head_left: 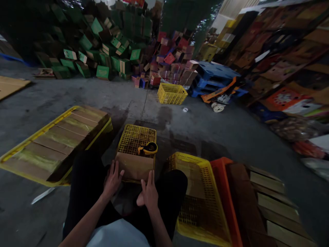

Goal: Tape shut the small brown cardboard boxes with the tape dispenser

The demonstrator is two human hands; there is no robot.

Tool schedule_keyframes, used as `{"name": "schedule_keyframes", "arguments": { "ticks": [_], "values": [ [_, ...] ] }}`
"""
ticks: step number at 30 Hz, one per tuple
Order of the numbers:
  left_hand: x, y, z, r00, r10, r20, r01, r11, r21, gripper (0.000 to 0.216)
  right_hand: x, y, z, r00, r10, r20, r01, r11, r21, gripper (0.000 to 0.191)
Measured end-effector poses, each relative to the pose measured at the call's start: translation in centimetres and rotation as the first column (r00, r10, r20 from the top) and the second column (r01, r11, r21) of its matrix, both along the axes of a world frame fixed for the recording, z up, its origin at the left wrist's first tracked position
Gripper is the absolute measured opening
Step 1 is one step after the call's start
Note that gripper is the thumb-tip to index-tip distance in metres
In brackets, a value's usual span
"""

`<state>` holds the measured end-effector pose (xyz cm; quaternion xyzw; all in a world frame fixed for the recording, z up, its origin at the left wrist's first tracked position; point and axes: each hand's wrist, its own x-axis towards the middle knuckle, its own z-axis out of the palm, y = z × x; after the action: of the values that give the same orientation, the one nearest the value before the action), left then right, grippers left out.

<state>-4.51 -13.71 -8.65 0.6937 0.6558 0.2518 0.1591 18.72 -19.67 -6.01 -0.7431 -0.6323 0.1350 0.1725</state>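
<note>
Between my knees stands a yellow plastic crate (138, 134) with its gridded face up. A brown cardboard piece (135, 165) lies across its near end. My left hand (113, 180) is at the cardboard's near left corner, fingers stretched out and thumb apart. At the near right corner is my right hand (149, 192), its fingers extended along the edge. Neither hand is wrapped round anything. A yellow and black tape dispenser (148, 148) rests on the crate just beyond the cardboard. The cardboard's underside is hidden.
To the left, a yellow crate (38, 135) holds flattened or packed cardboard boxes. At my right are a yellow crate (218, 195) with cardboard inside, an orange crate (226, 175) and more cardboard (272, 202). Farther off are a yellow crate (172, 93), blue pallets (216, 72) and a pallet jack (221, 94).
</note>
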Motion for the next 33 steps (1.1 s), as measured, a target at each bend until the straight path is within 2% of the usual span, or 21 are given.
{"name": "schedule_keyframes", "arguments": {
  "ticks": [2,4,7,10,13,15,18,22,25,27,30,33],
  "values": [
    [-0.2,0.5,0.2,0.999,0.029,-0.034,-0.029,0.999,-0.016,0.070,0.0,0.1,0.0,1.000,-0.015,-0.012,0.014,1.000,-0.016,0.076],
    [-0.2,0.9,0.4,0.995,0.061,-0.077,-0.062,0.998,-0.010,0.071,-0.4,0.3,0.2,0.998,-0.049,0.047,0.049,0.999,-0.007,0.078],
    [0.6,0.7,0.7,0.989,0.050,-0.138,-0.040,0.997,0.074,0.073,-1.8,0.8,0.8,0.990,-0.031,0.141,0.028,0.999,0.027,0.080],
    [2.0,-0.3,0.9,0.975,-0.116,-0.190,0.144,0.980,0.137,0.067,-4.1,1.8,1.8,0.984,0.139,0.113,-0.141,0.990,0.009,0.076],
    [2.9,-1.4,1.1,0.923,-0.325,-0.206,0.351,0.930,0.105,0.061,-6.1,3.1,2.6,0.962,0.267,0.054,-0.266,0.963,-0.034,0.071],
    [2.8,-1.7,1.2,0.901,-0.385,-0.199,0.406,0.911,0.074,0.062,-6.5,3.6,2.8,0.952,0.305,0.034,-0.303,0.952,-0.049,0.069],
    [2.1,-1.4,1.5,0.908,-0.355,-0.225,0.375,0.925,0.056,0.061,-5.3,3.4,2.5,0.959,0.280,0.046,-0.279,0.960,-0.028,0.070],
    [1.4,-0.8,1.5,0.939,-0.234,-0.251,0.263,0.961,0.089,0.058,-2.2,2.0,1.6,0.982,0.150,0.118,-0.151,0.989,-0.004,0.072],
    [1.4,-0.7,1.1,0.957,-0.162,-0.239,0.191,0.976,0.104,0.060,-1.0,1.3,1.4,0.982,0.113,0.151,-0.114,0.993,0.001,0.072],
    [1.5,-0.8,0.8,0.963,-0.144,-0.227,0.172,0.979,0.113,0.063,-1.3,1.5,1.6,0.984,0.098,0.151,-0.098,0.995,-0.009,0.073],
    [1.5,-1.2,0.2,0.963,-0.170,-0.207,0.199,0.971,0.128,0.066,-3.6,2.9,2.5,0.989,0.101,0.107,-0.099,0.995,-0.028,0.075],
    [1.6,-2.5,-0.9,0.946,-0.276,-0.171,0.300,0.945,0.130,0.060,-7.3,5.2,3.7,0.971,0.239,0.024,-0.238,0.971,-0.012,0.074]
  ]
}}
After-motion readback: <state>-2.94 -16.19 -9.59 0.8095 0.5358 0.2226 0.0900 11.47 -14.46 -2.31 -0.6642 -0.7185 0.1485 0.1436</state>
